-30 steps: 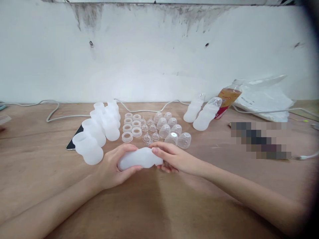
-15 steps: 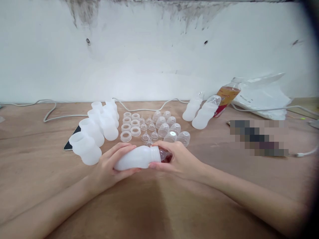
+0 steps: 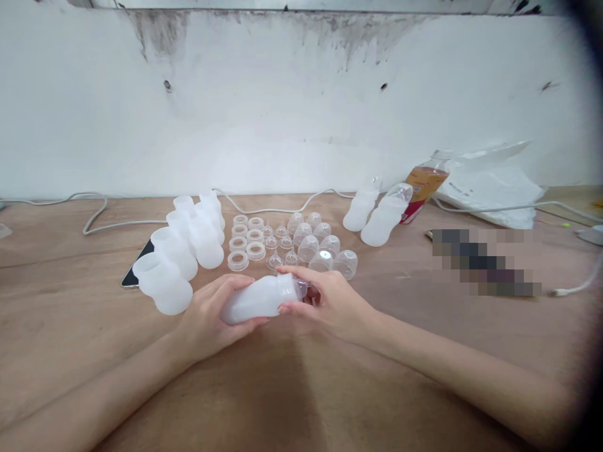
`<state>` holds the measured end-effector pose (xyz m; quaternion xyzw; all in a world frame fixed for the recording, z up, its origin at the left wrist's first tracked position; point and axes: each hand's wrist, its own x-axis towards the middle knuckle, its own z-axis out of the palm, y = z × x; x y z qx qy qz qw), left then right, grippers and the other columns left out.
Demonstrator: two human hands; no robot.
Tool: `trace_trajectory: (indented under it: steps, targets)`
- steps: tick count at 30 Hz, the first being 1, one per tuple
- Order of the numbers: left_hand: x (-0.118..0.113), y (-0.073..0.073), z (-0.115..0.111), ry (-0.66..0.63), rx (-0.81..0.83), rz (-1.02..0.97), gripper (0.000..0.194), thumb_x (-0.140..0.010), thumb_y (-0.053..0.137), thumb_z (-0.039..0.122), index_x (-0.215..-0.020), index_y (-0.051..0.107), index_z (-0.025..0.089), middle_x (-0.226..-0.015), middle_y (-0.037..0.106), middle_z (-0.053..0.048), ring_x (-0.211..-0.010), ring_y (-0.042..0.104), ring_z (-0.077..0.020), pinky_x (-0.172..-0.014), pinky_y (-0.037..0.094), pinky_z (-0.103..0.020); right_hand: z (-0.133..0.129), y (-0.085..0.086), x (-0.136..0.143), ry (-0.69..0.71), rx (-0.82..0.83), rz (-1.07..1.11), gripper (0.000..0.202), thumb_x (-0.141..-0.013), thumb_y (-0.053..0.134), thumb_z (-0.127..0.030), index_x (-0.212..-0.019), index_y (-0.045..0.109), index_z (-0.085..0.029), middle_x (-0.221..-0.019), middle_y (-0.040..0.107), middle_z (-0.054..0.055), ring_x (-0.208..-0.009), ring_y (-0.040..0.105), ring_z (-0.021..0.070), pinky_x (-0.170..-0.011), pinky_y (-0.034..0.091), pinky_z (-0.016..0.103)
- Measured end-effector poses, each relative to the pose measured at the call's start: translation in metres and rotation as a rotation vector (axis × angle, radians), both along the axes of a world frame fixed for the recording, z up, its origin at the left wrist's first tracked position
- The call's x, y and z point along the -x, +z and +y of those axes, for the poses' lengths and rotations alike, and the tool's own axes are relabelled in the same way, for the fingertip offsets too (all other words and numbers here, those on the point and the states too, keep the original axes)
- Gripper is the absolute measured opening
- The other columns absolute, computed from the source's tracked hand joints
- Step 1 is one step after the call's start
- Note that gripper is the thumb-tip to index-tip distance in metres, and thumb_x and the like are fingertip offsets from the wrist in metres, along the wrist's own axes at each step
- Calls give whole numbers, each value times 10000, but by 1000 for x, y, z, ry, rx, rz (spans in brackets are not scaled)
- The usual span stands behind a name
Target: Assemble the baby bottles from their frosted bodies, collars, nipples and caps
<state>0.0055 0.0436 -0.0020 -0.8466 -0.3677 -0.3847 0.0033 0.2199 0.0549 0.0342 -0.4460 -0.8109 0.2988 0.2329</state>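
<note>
A frosted white baby bottle (image 3: 252,300) lies tilted between my hands, its neck pointing right. My left hand (image 3: 214,311) is wrapped round the bottle's body. The thumb and fingers of my right hand (image 3: 332,304) grip the collar ring (image 3: 286,288) at its neck. A clear nipple (image 3: 301,288) sticks out of the ring towards my right palm. Just beyond my hands stand rows of loose collar rings (image 3: 238,260), clear nipples (image 3: 274,260) and clear domed caps (image 3: 346,264).
Several open bottles (image 3: 164,282) stand at the left, by a dark flat device (image 3: 136,267). Two capped bottles (image 3: 378,223) stand back right, near a drink bottle (image 3: 426,185) and a white plastic bag (image 3: 492,188). A pale cable (image 3: 282,208) runs along the wall; a blurred-out object (image 3: 480,260) lies right.
My right hand's fingers have shifted slightly left round the collar, and the bottle is tipped a little more. The camera view has tilted up slightly. Both hands keep their hold.
</note>
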Motion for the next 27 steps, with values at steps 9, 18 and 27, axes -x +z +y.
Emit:
trace_trajectory:
  steps: [9,18,27]
  targets:
    - [-2,1,-3,-12,-52,317,536,-787,462,323,-1287,280,263,-848,444,-46,-598,473,-116,-466,428,-215,-13,-5,5,-50,-119,-65,534,-801,446,-477,-1227,443,-153,-601,572,4,-509,488,111,-515,400,223]
    - [0,1,-3,-182,-17,231,568,-788,467,311,-1305,242,244,-807,393,-31,-623,440,-120,-476,403,-211,-7,-4,-2,103,-151,86,427,-842,381,-445,-1074,570,-141,-497,545,-24,-431,492,74,-492,399,180]
    - [2,7,-3,-336,52,226,539,-823,411,324,-1317,215,235,-804,410,-30,-592,419,-111,-495,396,-229,-5,-3,-2,121,-105,147,483,-875,253,-466,-721,585,-152,-378,428,-43,-384,460,57,-416,340,152]
